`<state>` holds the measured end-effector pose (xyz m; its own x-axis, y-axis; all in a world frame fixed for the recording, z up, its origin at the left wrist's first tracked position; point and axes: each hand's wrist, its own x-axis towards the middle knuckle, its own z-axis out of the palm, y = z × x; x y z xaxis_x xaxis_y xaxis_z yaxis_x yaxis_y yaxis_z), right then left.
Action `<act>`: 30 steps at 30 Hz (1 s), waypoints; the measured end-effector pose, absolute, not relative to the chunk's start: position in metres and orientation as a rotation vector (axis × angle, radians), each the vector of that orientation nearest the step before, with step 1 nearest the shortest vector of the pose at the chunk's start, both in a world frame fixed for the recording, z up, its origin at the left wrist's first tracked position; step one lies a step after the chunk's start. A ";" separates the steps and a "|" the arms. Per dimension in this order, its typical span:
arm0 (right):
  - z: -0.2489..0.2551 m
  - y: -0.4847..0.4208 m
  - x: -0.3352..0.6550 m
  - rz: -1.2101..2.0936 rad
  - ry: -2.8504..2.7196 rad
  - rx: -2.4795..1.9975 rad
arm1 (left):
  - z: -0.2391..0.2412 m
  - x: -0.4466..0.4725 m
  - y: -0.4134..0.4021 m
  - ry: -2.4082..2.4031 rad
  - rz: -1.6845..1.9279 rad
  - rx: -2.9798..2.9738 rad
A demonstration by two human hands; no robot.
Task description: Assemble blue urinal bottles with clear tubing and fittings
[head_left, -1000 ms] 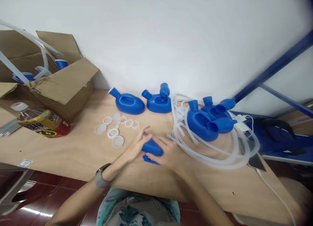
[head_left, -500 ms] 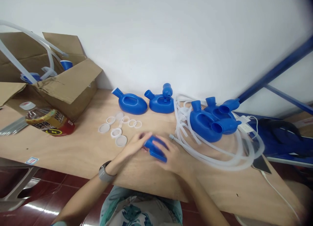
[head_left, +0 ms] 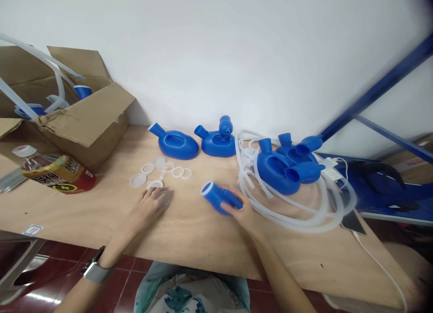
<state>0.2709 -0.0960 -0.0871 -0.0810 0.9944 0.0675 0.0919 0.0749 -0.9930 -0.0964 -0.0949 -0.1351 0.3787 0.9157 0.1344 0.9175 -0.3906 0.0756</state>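
Observation:
My right hand (head_left: 241, 211) is wrapped round a blue plastic spout (head_left: 216, 199), holding it tilted above the table. A white ring lines its mouth, which points up and left. My left hand (head_left: 150, 209) is on the table at the white parts, its fingers curled over a round translucent cap (head_left: 164, 198) and partly hiding it. Just beyond those fingers lies a white ring (head_left: 155, 184), partly covered. Nearby are another round cap (head_left: 138, 180) and several thin white rings (head_left: 177, 172).
Two blue urinal bottles (head_left: 178, 146) stand by the wall. More blue bottles (head_left: 278, 172) rest among coiled clear tubing (head_left: 304, 226) at right, near a power strip (head_left: 330, 172) and phone (head_left: 353, 223). At left are an open cardboard box (head_left: 111, 123) and a drink bottle (head_left: 59, 173).
My left hand has let go of the blue spout and moved left to the white caps. My right hand keeps the spout, whose white-ringed mouth now shows. The view has shifted slightly right.

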 end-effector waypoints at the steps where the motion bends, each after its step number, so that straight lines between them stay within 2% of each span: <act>1: -0.087 -0.096 0.267 1.232 -1.314 -1.180 | -0.134 -0.096 -0.096 -1.709 -0.260 -2.596; 5: -0.094 -0.096 0.254 1.373 -1.013 -1.127 | -0.111 -0.080 -0.094 -1.738 -0.430 -2.511; 8: -0.101 -0.096 0.251 1.430 -0.839 -1.134 | -0.085 -0.062 -0.086 -1.937 -0.765 -2.475; 11: -0.102 -0.098 0.252 1.445 -0.756 -1.204 | -0.065 -0.039 -0.080 -2.186 -1.527 -2.483; 14: -0.100 -0.102 0.252 1.458 -0.706 -1.239 | -0.058 -0.009 -0.080 -2.174 -2.407 -2.336; 16: -0.099 -0.104 0.251 1.454 -0.700 -1.240 | -0.059 0.012 -0.084 -2.101 -2.699 -2.297; 18: -0.100 -0.106 0.248 1.429 -0.712 -1.230 | -0.062 0.029 -0.092 -2.119 -2.732 -2.302; 24: -0.101 -0.113 0.247 1.313 -0.879 -1.266 | -0.071 0.042 -0.111 -2.316 -2.295 -2.725; 30: -0.092 -0.127 0.241 1.246 -1.186 -1.183 | -0.060 0.026 -0.117 -2.033 -2.421 -3.001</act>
